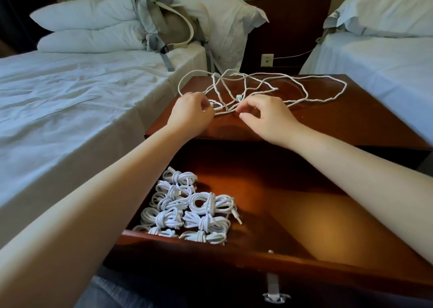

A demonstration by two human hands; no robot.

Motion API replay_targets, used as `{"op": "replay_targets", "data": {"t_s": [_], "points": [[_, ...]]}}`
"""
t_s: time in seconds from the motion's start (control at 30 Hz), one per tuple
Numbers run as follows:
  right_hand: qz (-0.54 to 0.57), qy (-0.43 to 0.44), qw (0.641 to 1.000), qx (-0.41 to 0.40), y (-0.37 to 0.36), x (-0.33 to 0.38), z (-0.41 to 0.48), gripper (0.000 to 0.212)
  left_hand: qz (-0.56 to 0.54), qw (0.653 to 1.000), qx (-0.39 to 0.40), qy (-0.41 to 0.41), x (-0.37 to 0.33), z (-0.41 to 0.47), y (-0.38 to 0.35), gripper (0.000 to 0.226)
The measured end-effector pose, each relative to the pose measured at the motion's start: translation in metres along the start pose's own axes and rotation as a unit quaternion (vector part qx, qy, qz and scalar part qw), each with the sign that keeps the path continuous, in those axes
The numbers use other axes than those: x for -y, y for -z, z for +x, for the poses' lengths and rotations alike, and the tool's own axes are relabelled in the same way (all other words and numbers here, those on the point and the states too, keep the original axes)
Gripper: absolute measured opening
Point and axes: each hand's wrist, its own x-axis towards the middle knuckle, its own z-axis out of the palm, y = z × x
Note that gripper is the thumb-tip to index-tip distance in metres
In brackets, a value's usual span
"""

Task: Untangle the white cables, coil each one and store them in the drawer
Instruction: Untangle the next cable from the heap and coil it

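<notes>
A loose tangle of white cables (262, 85) sprawls over the top of the wooden nightstand (351, 120). My left hand (191, 111) has its fingers curled around a cable strand at the tangle's near left end. My right hand (264, 115) pinches another strand with thumb and forefinger near a small white plug (238, 97). Below, the open drawer (269, 256) holds several coiled white cables (187, 211) piled in its left half.
A bed (70, 101) with white sheets, pillows and a grey backpack (168, 24) lies left of the nightstand. A second bed (386, 57) stands to the right. Wall sockets (267, 60) sit behind the nightstand. The drawer's right half shows bare wood.
</notes>
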Motion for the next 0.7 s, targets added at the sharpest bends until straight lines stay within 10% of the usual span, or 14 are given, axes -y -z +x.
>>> {"op": "replay_targets", "data": {"t_s": [0.7], "points": [[-0.188,0.007,0.974,0.128,-0.017,-0.057,0.053,0.038,-0.049,0.995,-0.016,0.08,-0.006,0.033,-0.041,0.018]]}}
